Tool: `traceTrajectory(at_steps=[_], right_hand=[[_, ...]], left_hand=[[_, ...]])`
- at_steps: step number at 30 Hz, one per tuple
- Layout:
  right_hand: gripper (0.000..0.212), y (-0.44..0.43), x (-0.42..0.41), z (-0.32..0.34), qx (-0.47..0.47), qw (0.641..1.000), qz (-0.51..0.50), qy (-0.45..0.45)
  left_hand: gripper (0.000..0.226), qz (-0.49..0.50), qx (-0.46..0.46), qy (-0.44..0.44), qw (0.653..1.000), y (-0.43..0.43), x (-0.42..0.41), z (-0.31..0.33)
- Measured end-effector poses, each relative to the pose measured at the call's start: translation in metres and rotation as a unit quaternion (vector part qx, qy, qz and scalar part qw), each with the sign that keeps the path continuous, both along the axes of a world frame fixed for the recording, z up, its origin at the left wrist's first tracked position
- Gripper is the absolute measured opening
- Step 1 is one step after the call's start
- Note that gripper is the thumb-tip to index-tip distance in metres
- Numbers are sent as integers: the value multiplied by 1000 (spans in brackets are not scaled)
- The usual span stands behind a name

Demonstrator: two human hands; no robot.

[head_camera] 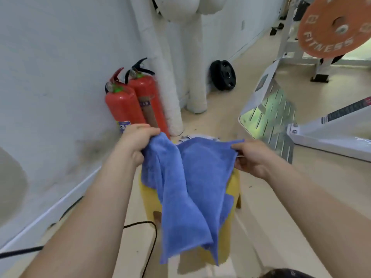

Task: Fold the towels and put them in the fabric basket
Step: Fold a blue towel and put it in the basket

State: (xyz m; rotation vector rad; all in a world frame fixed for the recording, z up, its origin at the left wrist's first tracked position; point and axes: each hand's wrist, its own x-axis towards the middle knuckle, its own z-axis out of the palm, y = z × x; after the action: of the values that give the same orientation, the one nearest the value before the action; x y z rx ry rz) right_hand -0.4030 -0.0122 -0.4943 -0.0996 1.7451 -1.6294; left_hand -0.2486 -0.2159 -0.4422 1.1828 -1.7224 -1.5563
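A blue towel (192, 183) hangs in the air between my hands, draped in loose folds. My left hand (136, 141) grips its bunched upper left corner. My right hand (251, 157) pinches the upper right edge. Below the towel stands a yellow stool-like object (150, 199), mostly hidden by the cloth. A bit of white patterned fabric (186, 137) peeks out just behind the towel's top edge. No fabric basket is visible.
Two red fire extinguishers (132, 101) stand against the white wall on the left. A black cable (148, 237) runs across the floor. A black weight plate (222, 75) leans on the wall; an orange plate (333, 27) and a white rack are at right.
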Motion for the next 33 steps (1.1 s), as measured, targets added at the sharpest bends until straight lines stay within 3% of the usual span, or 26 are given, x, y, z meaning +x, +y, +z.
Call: traceTrajectory(at_steps=[3,6,8,11,15,17,22,25,28,31,33], right_hand=[[14,-5,5,-16,1,998,-64,14],[8,-16,25,4,-59,997,9,51],[13,-27,43,15,-81,990,95,71],[17,-42,66,31,-125,975,170,74],[32,-39,64,36,-181,976,121,25],[23,-33,57,36,-185,975,117,27],[27,-32,53,42,-151,979,80,110],[27,-32,62,41,-104,968,134,183],[20,-34,65,37,-57,947,103,298],[16,-28,53,37,-98,973,41,203],[11,-17,38,41,-156,986,14,60]], left_hand=[[28,-17,1,-92,996,-4,19,-37],[33,-118,-89,-116,982,4,19,-21],[34,-151,-108,-73,980,18,7,-5],[27,-167,-16,17,986,47,-10,13],[39,-224,74,88,968,50,-8,21],[50,-270,62,89,957,47,-1,23],[72,-355,4,29,934,55,6,25],[67,-314,-41,15,949,57,0,19],[69,-296,-43,11,954,67,-2,19],[78,-316,-10,56,947,79,1,16],[71,-352,-86,70,929,81,6,15]])
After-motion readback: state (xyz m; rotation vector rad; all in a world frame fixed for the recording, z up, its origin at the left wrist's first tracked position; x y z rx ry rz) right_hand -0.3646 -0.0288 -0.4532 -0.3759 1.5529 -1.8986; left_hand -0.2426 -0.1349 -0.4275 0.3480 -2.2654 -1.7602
